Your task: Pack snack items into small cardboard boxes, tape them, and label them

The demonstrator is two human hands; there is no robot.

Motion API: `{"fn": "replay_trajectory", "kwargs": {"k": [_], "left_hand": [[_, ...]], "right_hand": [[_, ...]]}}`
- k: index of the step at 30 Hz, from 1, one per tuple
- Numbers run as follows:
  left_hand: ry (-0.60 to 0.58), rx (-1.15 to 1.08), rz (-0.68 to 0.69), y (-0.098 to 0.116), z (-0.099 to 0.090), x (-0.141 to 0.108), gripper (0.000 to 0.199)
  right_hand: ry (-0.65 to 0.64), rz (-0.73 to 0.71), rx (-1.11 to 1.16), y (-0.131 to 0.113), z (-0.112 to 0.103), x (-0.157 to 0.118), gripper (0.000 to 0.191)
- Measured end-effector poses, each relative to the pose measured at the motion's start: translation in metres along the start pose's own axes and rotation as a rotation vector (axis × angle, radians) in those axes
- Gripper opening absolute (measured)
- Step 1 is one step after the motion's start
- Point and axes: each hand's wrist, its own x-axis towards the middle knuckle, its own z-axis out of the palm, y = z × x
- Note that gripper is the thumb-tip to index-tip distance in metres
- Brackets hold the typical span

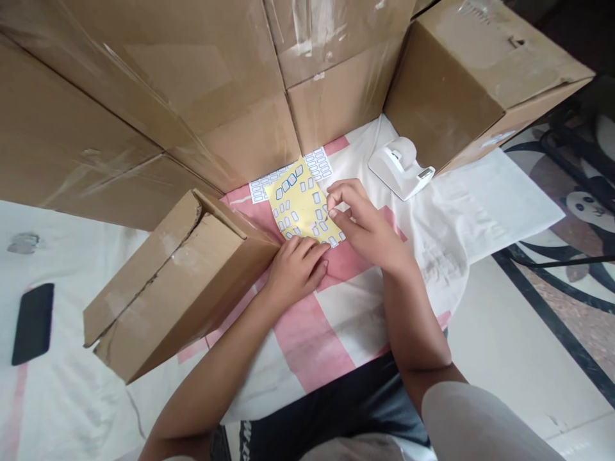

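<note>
A yellow sheet (300, 198) with several small white, blue-edged stickers lies on the pink and white cloth, close to the cardboard wall. My left hand (296, 266) rests on its lower edge, fingers spread and holding nothing. Over the right side of the sheet, my right hand (358, 221) is raised with thumb and index finger pinched together; anything between them is too small to make out. White sheets printed with rows of blue-edged shapes (318, 164) show behind the yellow sheet.
A white tape dispenser (401, 168) stands to the right. Cardboard boxes (187, 288) flank the work spot at left and right (451, 96), with stacked cartons (230, 83) behind. A dark phone (33, 323) lies far left. A white sheet (504, 198) lies at right.
</note>
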Motion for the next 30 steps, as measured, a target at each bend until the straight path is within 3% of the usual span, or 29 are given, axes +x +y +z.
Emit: {"fn": "replay_trajectory", "kwargs": {"k": [2, 4, 5, 6, 7, 9, 11, 15, 20, 23, 30], "left_hand": [[0.080, 0.058, 0.107, 0.005, -0.012, -0.005, 0.024], [0.228, 0.174, 0.215, 0.011, -0.036, -0.014, 0.026], [0.301, 0.256, 0.196, 0.014, -0.053, -0.019, 0.031], [0.365, 0.346, 0.112, 0.015, -0.070, -0.025, 0.039], [0.387, 0.441, -0.066, 0.015, -0.088, -0.031, 0.051], [0.321, 0.563, -0.404, 0.011, -0.118, -0.043, 0.077], [0.182, 0.550, -0.529, 0.000, -0.138, -0.056, 0.088], [0.046, 0.440, -0.320, -0.019, -0.152, -0.092, 0.088], [-0.063, 0.241, -0.106, -0.018, -0.168, -0.121, 0.082], [-0.076, 0.238, -0.091, -0.018, -0.173, -0.119, 0.080], [-0.076, 0.250, -0.103, -0.025, -0.169, -0.111, 0.080]], "right_hand": [[0.024, -0.025, 0.133, -0.005, -0.002, 0.001, 0.008], [0.036, -0.016, 0.270, -0.008, -0.003, 0.001, 0.012], [0.036, -0.007, 0.328, -0.009, -0.003, 0.001, 0.014], [0.035, 0.000, 0.372, -0.009, -0.003, 0.001, 0.016], [0.035, 0.001, 0.403, -0.008, -0.002, 0.001, 0.017], [0.029, -0.015, 0.437, -0.008, 0.000, 0.000, 0.016], [-0.003, -0.030, 0.451, -0.009, 0.004, -0.001, 0.012], [-0.093, -0.036, 0.337, -0.019, 0.022, -0.006, 0.005], [-0.278, -0.089, 0.092, -0.038, 0.055, -0.015, 0.061], [-0.389, -0.038, 0.125, -0.039, 0.067, -0.017, 0.071], [-0.415, 0.134, 0.302, -0.023, 0.078, -0.019, 0.076]]}}
